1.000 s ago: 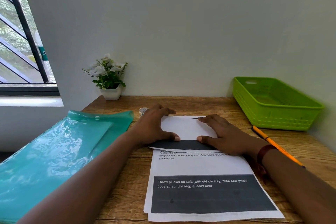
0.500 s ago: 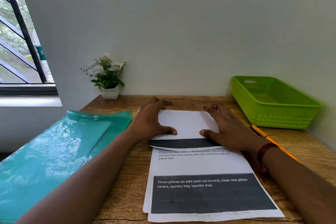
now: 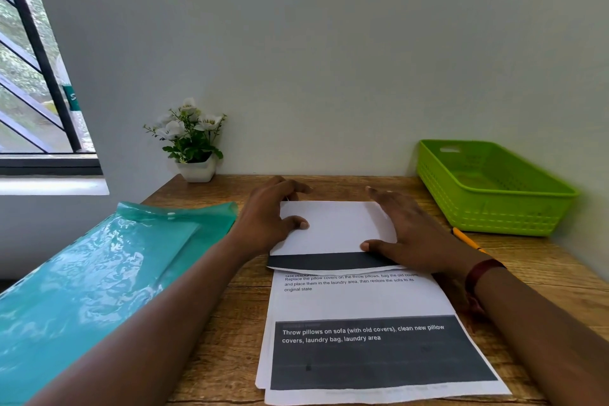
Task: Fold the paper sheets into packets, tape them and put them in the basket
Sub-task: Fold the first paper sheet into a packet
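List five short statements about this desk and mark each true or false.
1. Both the left hand and the right hand touch the folded sheet. True.
2. The basket holds a taped packet. False: no packet shows in it.
3. The plant stands at the table's far left corner, by the wall. True.
4. The pencil lies left of the sheets. False: it lies to their right, in front of the basket.
5. The folded sheet lies on the folder. False: it lies at the far end of the paper stack, and the folder is to its left.
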`<act>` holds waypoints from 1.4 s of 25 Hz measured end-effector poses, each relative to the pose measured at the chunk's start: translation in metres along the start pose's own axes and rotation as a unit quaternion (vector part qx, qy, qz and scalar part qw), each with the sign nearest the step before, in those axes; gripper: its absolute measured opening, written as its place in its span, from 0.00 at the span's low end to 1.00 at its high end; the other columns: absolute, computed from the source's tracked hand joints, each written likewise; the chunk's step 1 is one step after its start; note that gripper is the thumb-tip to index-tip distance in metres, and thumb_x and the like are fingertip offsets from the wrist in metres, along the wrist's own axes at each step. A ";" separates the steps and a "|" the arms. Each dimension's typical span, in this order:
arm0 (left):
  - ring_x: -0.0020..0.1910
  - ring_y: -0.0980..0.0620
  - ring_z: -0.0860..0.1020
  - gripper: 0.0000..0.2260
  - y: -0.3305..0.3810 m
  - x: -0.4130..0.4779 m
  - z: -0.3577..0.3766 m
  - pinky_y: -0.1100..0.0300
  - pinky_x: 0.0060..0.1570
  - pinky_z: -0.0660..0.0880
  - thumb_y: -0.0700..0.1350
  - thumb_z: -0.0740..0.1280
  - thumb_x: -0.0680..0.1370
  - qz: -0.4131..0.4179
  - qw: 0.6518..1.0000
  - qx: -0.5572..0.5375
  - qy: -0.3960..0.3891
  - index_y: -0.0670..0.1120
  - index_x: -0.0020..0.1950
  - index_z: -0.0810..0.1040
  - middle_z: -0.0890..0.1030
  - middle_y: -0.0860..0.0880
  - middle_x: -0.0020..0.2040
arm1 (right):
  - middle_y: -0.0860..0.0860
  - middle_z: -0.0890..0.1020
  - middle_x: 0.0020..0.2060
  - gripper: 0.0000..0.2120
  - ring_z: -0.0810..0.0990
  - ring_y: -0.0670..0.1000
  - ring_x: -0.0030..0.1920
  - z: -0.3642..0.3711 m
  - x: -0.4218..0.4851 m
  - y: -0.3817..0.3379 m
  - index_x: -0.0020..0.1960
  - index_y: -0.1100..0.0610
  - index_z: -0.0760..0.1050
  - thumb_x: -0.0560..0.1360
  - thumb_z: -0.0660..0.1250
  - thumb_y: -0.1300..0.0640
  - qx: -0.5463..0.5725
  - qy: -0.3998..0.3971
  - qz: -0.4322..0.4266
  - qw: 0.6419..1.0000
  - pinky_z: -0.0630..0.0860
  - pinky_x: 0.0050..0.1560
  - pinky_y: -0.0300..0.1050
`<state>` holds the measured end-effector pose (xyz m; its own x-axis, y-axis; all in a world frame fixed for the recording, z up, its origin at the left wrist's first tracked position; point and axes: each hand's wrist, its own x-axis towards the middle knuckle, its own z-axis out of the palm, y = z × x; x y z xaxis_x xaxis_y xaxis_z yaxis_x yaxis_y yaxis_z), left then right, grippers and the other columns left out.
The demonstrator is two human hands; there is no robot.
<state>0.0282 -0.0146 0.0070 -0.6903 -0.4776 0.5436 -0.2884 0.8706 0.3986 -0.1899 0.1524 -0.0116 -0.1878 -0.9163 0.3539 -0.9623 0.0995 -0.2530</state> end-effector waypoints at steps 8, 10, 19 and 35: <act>0.51 0.55 0.75 0.15 0.003 0.001 -0.001 0.64 0.48 0.69 0.47 0.74 0.73 0.002 1.000 0.005 0.003 0.49 0.59 0.81 0.78 0.54 0.52 | 0.52 0.73 0.63 0.35 0.69 0.52 0.65 -0.010 0.003 0.001 0.71 0.53 0.66 0.68 0.75 0.48 0.002 0.118 -0.018 0.993 0.64 0.64 0.41; 0.48 0.54 0.75 0.10 0.002 0.001 -0.002 0.62 0.44 0.68 0.47 0.73 0.74 0.009 1.000 0.007 0.010 0.48 0.54 0.83 0.78 0.53 0.49 | 0.53 0.78 0.56 0.27 0.74 0.53 0.59 -0.012 0.005 0.002 0.66 0.56 0.73 0.69 0.76 0.52 -0.001 0.159 -0.041 0.986 0.68 0.59 0.41; 0.45 0.56 0.73 0.05 0.004 -0.001 0.000 0.62 0.42 0.70 0.45 0.73 0.74 0.028 0.999 0.010 0.038 0.47 0.49 0.82 0.77 0.54 0.46 | 0.47 0.74 0.38 0.07 0.71 0.43 0.40 -0.013 0.007 0.004 0.46 0.59 0.82 0.69 0.75 0.61 0.002 0.225 -0.097 0.970 0.63 0.41 0.34; 0.60 0.51 0.73 0.22 0.013 -0.007 0.005 0.57 0.60 0.70 0.63 0.65 0.75 -0.035 0.962 0.068 -0.263 0.55 0.66 0.71 0.75 0.51 0.65 | 0.48 0.56 0.77 0.37 0.57 0.49 0.76 -0.001 -0.004 -0.011 0.77 0.49 0.55 0.75 0.51 0.30 -0.066 -0.177 0.018 0.982 0.58 0.74 0.49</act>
<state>0.0262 0.0005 0.0047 -0.8958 -0.4410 0.0563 -0.4059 0.8630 0.3008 -0.1789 0.1553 -0.0095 -0.1651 -0.9863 0.0056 -0.9777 0.1629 -0.1324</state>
